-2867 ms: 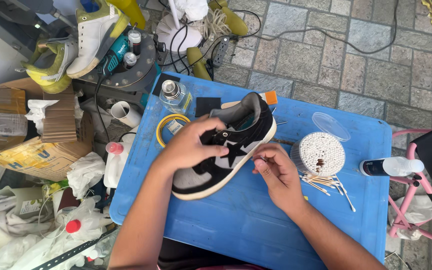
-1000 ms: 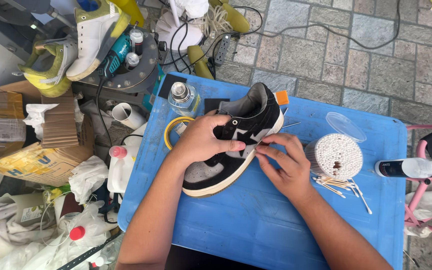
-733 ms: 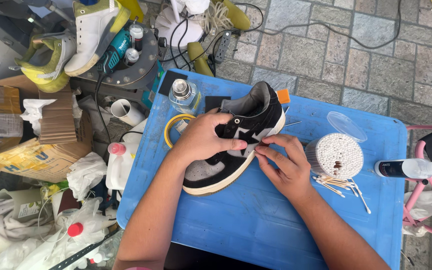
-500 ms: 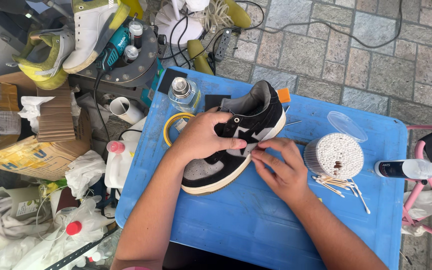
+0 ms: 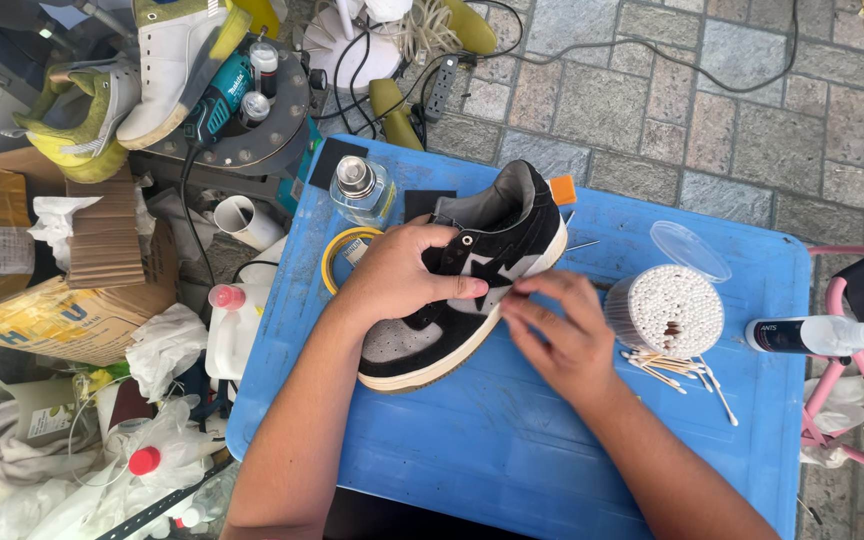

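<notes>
Outdoors, a black-and-grey sneaker (image 5: 472, 275) lies on a blue counter (image 5: 512, 450), its toe toward the person and its heel toward the paved ground (image 5: 712, 110). The left hand (image 5: 402, 275) lies across the shoe's upper, fingers (image 5: 452, 288) curled over its laces area and gripping it in place. The right hand (image 5: 557, 335) sits at the shoe's side by the pale sole edge, fingers pinched together against it; whether they hold anything small cannot be told.

Just right of that hand stands a round tub of cotton swabs (image 5: 664, 310), its clear lid (image 5: 690, 250) tipped back behind it, with loose swabs (image 5: 677, 372) scattered on the counter in front. A white spray bottle (image 5: 817, 335) lies at the counter's right edge.

Behind the left hand, a roll of yellow tape (image 5: 337, 258) lies flat beside a glass bottle (image 5: 360, 190). An orange block (image 5: 563, 189) peeks out behind the heel.

Left of the counter, a white jug with a red cap (image 5: 230, 325) stands among crumpled plastic bags (image 5: 162, 345) and cardboard (image 5: 62, 310). Farther back, a white shoe (image 5: 177, 60) and a teal power drill (image 5: 217, 100) rest on a round metal stand (image 5: 272, 130).
</notes>
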